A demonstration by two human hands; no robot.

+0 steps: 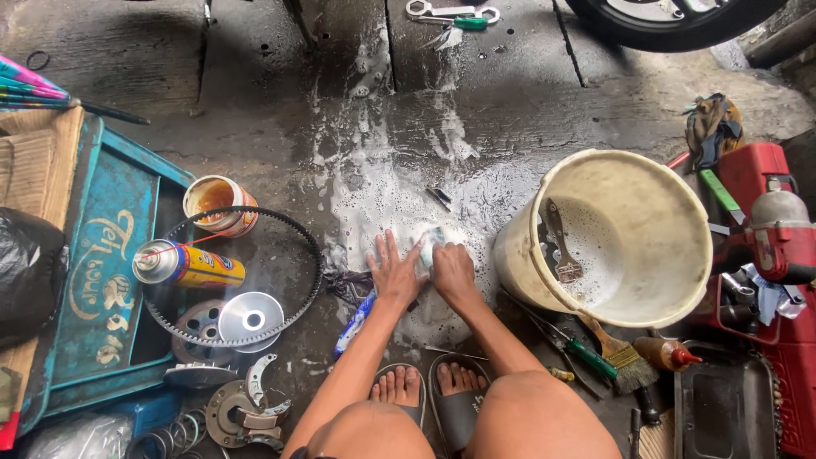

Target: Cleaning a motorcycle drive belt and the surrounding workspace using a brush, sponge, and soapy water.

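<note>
- A person squats in dark sandals (429,399) on a wet, soapy concrete floor (374,170), both bare hands pressed down into a patch of white foam (382,204) just ahead of the feet.
- The left hand (394,274) lies flat on the floor, fingers spread apart, beside a small pale, suds-covered object (432,242).
- The right hand (453,268) is curled over that object, fingers together and bent around it; how firmly it is clamped cannot be told.
- The object sits between the two hands, mostly hidden by foam and fingers; what shows suggests a long axis running away from the person, tilted slightly to the right, but its front end cannot be told apart from its back.
- A cream plastic bucket (671,195) of sudsy water stands just right of the right hand, a metal tool (561,242) leaning inside it.
- A paintbrush (616,348) and a green-handled screwdriver (586,357) lie near the bucket's base.
- To the left, a black toothed drive belt (293,225) loops around a yellow spray can (191,265), an open tin (219,202) and a shiny pulley half (251,319), resting partly on a teal tray (106,255).
- A red power tool (778,234) lies at the far right.
</note>
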